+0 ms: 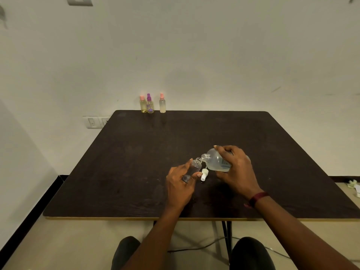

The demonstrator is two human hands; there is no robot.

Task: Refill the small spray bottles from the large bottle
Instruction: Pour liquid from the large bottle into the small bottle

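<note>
My right hand [236, 170] grips the large clear bottle [215, 162], tipped to the left with its open neck touching the mouth of a small clear spray bottle [195, 167]. My left hand [180, 181] holds that small bottle tilted above the table, its cap off. A white spray cap [204, 174] lies on the table just below the two necks. Pale liquid sits in the lower part of the large bottle.
Three small capped spray bottles [152, 104] stand in a row at the far edge of the dark square table [136, 172], against the wall. A cable runs over the floor under the table. My knees are below the near edge.
</note>
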